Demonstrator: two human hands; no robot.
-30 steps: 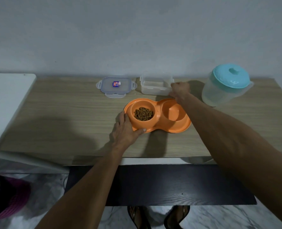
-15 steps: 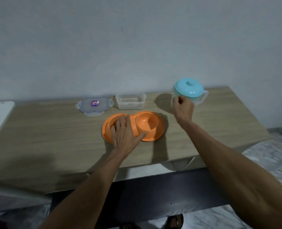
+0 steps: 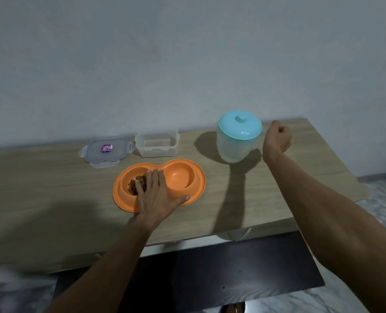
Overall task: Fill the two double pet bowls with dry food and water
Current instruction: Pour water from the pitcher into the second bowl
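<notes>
An orange double pet bowl (image 3: 194, 177) lies on the wooden table (image 3: 52, 188). Its left cup holds brown dry food (image 3: 132, 186), and its right cup looks dry. My left hand (image 3: 155, 195) rests flat across the middle of the bowl, fingers straight over the food cup and thumb on the front rim. A clear water jug with a turquoise lid (image 3: 238, 136) stands upright to the right of the bowl. My right hand (image 3: 277, 137) hovers just right of the jug at lid height, its fingers curled with nothing visible in them. Only one double bowl is in view.
A clear empty food container (image 3: 157, 146) and its lid with a blue sticker (image 3: 106, 151) sit behind the bowl near the grey wall. The table's right edge runs just beyond my right hand. A dark panel (image 3: 232, 274) lies below the table's front edge.
My right hand has moved from the jug's front left to its right side. My left hand has slid further over the bowl. The view has swung to the right.
</notes>
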